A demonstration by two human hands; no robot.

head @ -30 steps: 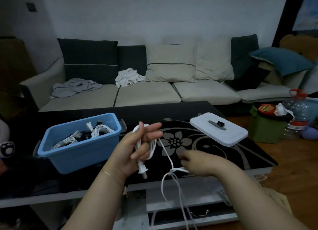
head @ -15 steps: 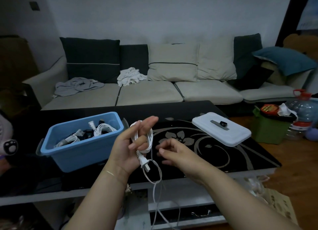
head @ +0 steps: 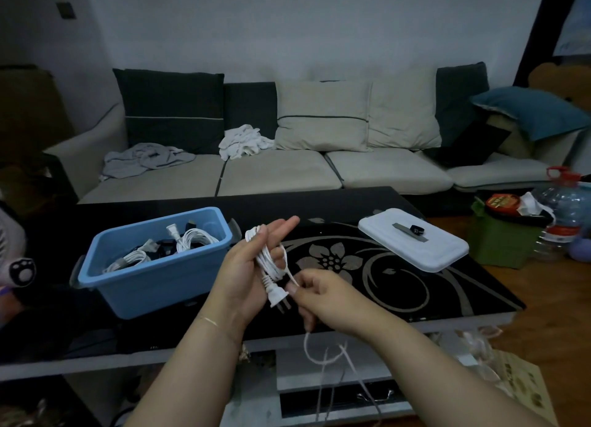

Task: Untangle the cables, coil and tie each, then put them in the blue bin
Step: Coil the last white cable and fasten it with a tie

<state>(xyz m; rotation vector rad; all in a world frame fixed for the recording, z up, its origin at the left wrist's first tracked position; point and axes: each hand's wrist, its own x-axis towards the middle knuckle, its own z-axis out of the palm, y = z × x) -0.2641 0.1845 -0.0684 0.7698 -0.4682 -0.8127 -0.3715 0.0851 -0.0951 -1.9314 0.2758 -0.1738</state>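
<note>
Upright, white cable (head: 270, 263) coil, plug down

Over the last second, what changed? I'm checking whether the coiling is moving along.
The right hand came in from the table toward the left hand, bringing the cable's loose end up to the coil; it now pinches the strand beside the plug. The left hand kept holding the coil. Bin and lid stayed put.

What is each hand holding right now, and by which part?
Left hand holds the white cable by its coiled loops, plug dangling. Right hand pinches the cable's loose strand just beside the coil.
</note>
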